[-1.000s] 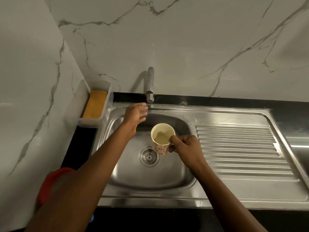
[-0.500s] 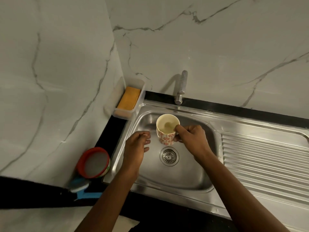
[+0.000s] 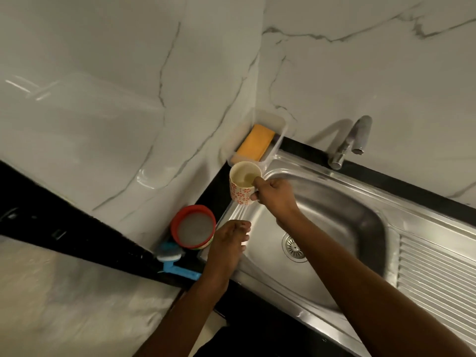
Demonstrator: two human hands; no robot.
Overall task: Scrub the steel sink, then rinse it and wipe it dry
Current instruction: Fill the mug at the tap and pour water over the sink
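Observation:
The steel sink (image 3: 345, 222) has a round drain (image 3: 295, 247) and a ribbed drainboard (image 3: 438, 274) on its right. My right hand (image 3: 274, 193) grips a cream mug with a red flower pattern (image 3: 243, 182) by its handle, upright, above the sink's left rim. My left hand (image 3: 228, 244) hovers over the sink's front-left edge with fingers relaxed, holding nothing. A yellow sponge (image 3: 255, 146) lies in a clear holder (image 3: 277, 135) in the corner. The steel tap (image 3: 353, 143) stands behind the basin.
A red-rimmed round container (image 3: 193, 226) sits on the black counter left of the sink. In front of it lies a blue-handled scrub brush (image 3: 173, 261). Marble walls close the left and back sides.
My right hand has carried the mug left from over the basin to the sink's left rim. My left hand has drawn back from the tap to the front-left edge. The view has swung left.

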